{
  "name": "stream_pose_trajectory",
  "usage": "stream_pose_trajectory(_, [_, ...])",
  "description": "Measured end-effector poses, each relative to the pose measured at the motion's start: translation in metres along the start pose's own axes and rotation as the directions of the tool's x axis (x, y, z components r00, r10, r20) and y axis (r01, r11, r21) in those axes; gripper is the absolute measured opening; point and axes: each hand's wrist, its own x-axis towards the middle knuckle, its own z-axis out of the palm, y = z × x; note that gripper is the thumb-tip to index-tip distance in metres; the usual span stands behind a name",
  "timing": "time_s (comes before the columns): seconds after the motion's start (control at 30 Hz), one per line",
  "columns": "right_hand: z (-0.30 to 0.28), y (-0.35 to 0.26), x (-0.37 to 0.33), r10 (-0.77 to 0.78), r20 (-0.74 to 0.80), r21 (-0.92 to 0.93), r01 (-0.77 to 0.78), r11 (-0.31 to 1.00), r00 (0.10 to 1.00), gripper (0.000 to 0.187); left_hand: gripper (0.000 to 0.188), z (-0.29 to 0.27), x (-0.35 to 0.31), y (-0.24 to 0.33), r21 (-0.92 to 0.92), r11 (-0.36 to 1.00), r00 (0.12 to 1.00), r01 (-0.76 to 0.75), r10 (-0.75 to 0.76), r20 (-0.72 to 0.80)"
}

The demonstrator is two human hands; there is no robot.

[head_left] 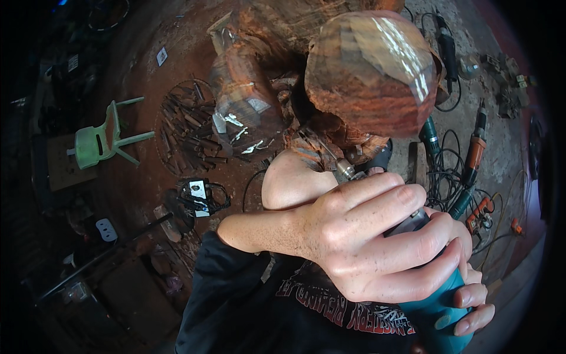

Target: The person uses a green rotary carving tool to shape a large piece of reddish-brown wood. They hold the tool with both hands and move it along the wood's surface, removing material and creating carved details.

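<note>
A teal and black die grinder [445,307] runs diagonally before my chest, its metal collet [346,169] toward a large carved piece of reddish-brown wood [368,74]. A thin shaft extends from the collet to the wood's lower hollow; whether its tip touches is unclear. My left hand [377,242] lies over the front of the grinder, fingers curled round it. Lower down, fingertips of my right hand [473,301] wrap the teal body; most of that hand is hidden. The wood has glossy, faceted surfaces, and a bare knee [298,180] shows just below it.
On the left stand a small pale green chair [94,144] and a round heap of dark wood sticks [188,124]. An orange power tool [475,150], another teal tool [429,135] and tangled black cables [451,174] lie at right. A white power strip [106,230] lies lower left.
</note>
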Motion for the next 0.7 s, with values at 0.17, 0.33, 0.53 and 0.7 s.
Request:
stream_pose_trajectory(0.17, [0.001,0.0,-0.006,-0.013,0.011,0.026,0.013,1.0,1.0,0.074,0.012,-0.011,-0.003,0.001,0.007,0.999,0.997,-0.042,0.041,0.068])
stream_pose_trajectory(0.33, [0.004,0.009,-0.006,0.001,0.004,0.014,-0.001,1.0,1.0,0.074,0.012,-0.009,-0.007,0.006,0.018,0.999,0.998,-0.031,0.03,0.057])
stream_pose_trajectory(0.53, [0.006,0.017,-0.003,0.008,0.008,0.03,-0.008,1.0,1.0,0.075,0.01,-0.009,-0.004,0.012,0.023,1.0,0.999,0.003,-0.004,0.05])
stream_pose_trajectory(0.7, [0.01,0.016,0.0,0.006,0.012,0.026,-0.006,1.0,1.0,0.075,0.009,-0.012,-0.003,0.005,-0.006,1.0,0.997,-0.024,0.025,0.071])
